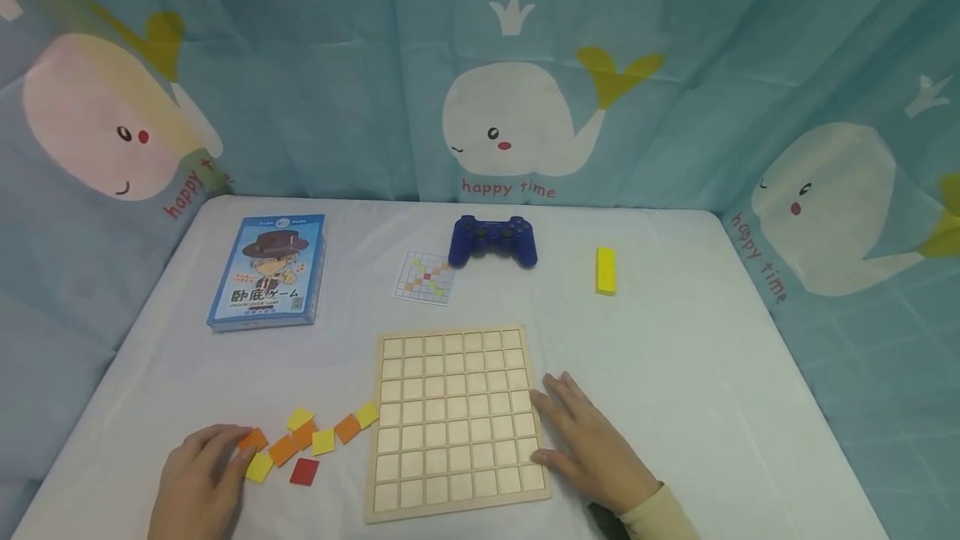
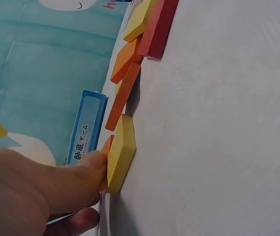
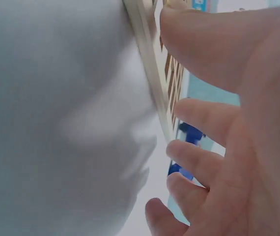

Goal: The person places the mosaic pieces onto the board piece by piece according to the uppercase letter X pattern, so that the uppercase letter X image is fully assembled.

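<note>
At the lower left, my left hand (image 1: 197,477) pinches an orange square tile (image 1: 253,440) between thumb and fingers. Close beside that tile lies a yellow tile (image 2: 122,153), which partly hides it in the left wrist view. Further right are more orange and yellow tiles (image 1: 323,442) and one red tile (image 1: 304,472), some touching or overlapping. A square wooden grid board (image 1: 453,415), its squares bare, lies at the front middle of the table. Along its right edge rests my right hand (image 1: 596,452), fingers spread, with thumb and fingertips at the frame.
Behind the board lie a small card with a coloured grid pattern (image 1: 424,277) and a blue game controller (image 1: 493,242). A blue game box (image 1: 268,273) is at the back left, a yellow block (image 1: 606,271) at the back right. Whale-print curtains (image 1: 337,107) surround the white table.
</note>
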### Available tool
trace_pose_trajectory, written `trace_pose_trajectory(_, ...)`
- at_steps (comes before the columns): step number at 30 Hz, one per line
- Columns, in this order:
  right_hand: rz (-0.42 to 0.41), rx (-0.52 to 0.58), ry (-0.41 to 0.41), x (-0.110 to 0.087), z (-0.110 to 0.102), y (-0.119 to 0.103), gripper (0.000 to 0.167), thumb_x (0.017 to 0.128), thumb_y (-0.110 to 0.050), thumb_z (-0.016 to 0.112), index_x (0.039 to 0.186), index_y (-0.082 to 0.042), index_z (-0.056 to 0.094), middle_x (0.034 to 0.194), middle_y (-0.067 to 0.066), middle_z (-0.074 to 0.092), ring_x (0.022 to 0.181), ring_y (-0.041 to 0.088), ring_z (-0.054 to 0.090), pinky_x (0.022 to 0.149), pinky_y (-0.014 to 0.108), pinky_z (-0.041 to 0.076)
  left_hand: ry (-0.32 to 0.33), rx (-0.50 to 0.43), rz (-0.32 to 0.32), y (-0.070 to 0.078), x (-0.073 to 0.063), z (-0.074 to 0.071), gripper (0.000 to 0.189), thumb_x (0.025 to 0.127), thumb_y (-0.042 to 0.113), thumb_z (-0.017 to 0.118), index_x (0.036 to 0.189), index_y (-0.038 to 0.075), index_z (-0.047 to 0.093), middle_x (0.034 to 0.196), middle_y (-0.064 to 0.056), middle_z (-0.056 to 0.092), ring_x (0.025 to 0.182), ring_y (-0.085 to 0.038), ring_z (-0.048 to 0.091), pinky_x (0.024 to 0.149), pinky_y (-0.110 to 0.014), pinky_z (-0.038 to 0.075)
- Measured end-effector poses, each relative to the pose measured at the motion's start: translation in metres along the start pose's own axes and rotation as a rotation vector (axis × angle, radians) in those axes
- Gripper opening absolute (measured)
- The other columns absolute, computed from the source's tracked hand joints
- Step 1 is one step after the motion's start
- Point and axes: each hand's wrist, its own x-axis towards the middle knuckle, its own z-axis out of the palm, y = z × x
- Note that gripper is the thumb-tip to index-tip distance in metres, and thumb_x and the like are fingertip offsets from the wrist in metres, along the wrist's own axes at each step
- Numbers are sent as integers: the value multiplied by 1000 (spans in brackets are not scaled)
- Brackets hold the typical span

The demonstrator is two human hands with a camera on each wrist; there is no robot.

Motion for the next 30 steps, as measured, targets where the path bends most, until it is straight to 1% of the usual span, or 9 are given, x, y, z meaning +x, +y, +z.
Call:
trace_pose_trajectory(6,-6,26,8,4,5,-2,68,86,-46,67,141,-11,47,149,16,39,139,37,32,102,50,41,-35,-5,-115,3,2,0,41,87,7,69,123,0,50,113,-21,51,92,-33,46,79,-48,45)
trace_pose_trajectory(8,-3,26,-5,5,6,-3,67,87,-46,65,141,-10,47,149,16,39,139,37,31,103,50,40,-40,-25,-148,5,2,-1,42,88,7,67,127,2,51,111,-20,52,90,-30,47,78,-47,47)
trace_pose_trajectory(13,-14,30,-17,5,6,-2,69,87,-45,66,140,-8,46,147,18,40,136,38,36,102,49,41,-4,-99,-107,17,3,-3,37,91,7,64,127,7,56,115,-16,55,99,-31,53,87,-54,49)
trace_pose_trajectory(15,-21,34,-22,6,5,-1,70,85,-46,67,140,-8,46,147,19,40,135,39,38,102,49,41,-1,-140,-107,27,7,-4,36,91,10,65,126,9,57,115,-15,56,100,-30,55,85,-50,52)
trace_pose_trajectory(18,-28,41,-37,6,3,1,73,84,-48,68,141,-9,46,147,18,40,135,38,38,103,48,41,-46,-217,-112,46,16,-5,40,90,16,68,127,10,56,116,-15,58,98,-28,56,81,-41,56)
trace_pose_trajectory(21,-29,53,-55,7,1,3,73,84,-49,68,142,-10,45,147,18,40,136,37,37,103,48,41,-126,-302,-76,67,25,-6,44,88,21,71,128,13,55,113,-11,62,96,-23,56,74,-28,55)
trace_pose_trajectory(23,-26,59,-65,7,1,4,73,84,-49,68,142,-11,45,147,17,40,136,37,37,103,48,41,-155,-350,-7,79,30,-3,44,86,26,72,125,16,56,108,-6,66,93,-18,58,71,-22,51)
trace_pose_trajectory(27,-20,72,-68,7,1,4,72,84,-47,68,142,-12,45,147,17,40,136,37,38,104,49,40,-211,-457,80,104,39,4,40,85,33,73,120,20,59,96,1,69,88,-12,60,74,-24,50)
trace_pose_trajectory(30,-17,78,-69,6,1,4,72,84,-48,68,142,-12,45,148,17,40,136,37,37,104,49,40,-221,-467,164,121,45,12,35,85,30,74,116,20,62,93,3,66,86,-11,60,77,-28,50)
